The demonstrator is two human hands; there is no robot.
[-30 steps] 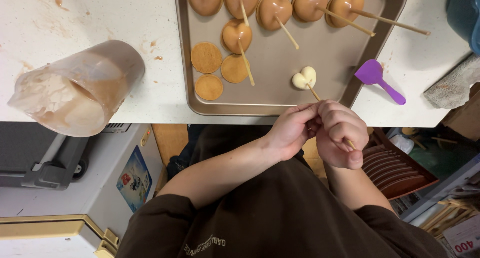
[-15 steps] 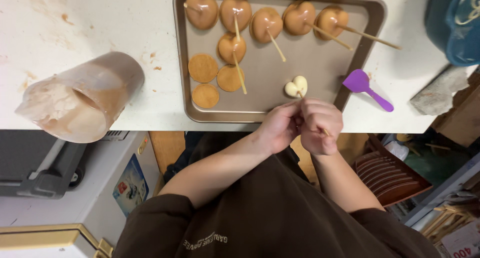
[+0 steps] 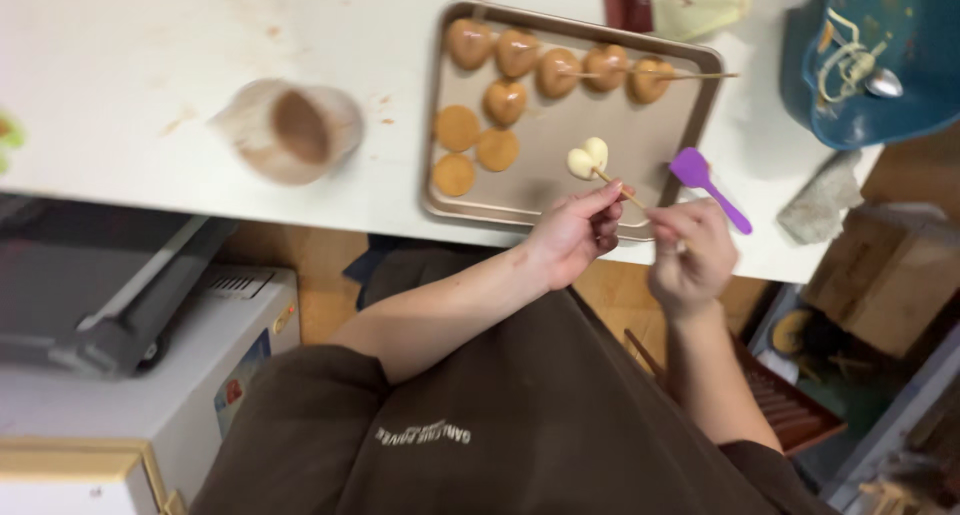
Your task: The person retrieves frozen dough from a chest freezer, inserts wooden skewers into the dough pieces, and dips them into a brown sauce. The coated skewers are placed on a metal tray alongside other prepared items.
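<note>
Holding: left hand (image 3: 572, 237) and right hand (image 3: 690, 255) pinch the same thin wooden stick (image 3: 622, 191), the left nearer the sweet, the right at the stick's near end.
Left hand: fingers curled narrow, fingertips closed on the stick at the tray's near edge.
Right hand: thumb and forefinger pinched on the stick's end, other fingers folded in; it sits just off the table edge.
White heart sweet (image 3: 588, 158): on the far tip of the stick, just beyond the left fingertips, lying on the baking tray (image 3: 655, 150).
Tray contents: a row of brown heart sweets (image 3: 557, 67) on sticks along the side far from the hands, one more brown heart below the row, and three flat round biscuits (image 3: 470, 147) to the left of the left hand.
Purple spatula (image 3: 708, 183): on the white table (image 3: 150, 85), just beyond the right hand, beside the tray's right rim.
Cup (image 3: 292, 130): blurred, brownish inside, well to the left of both hands.
Blue bowl (image 3: 880, 75): far right beyond the right hand, with a spoon in it.
</note>
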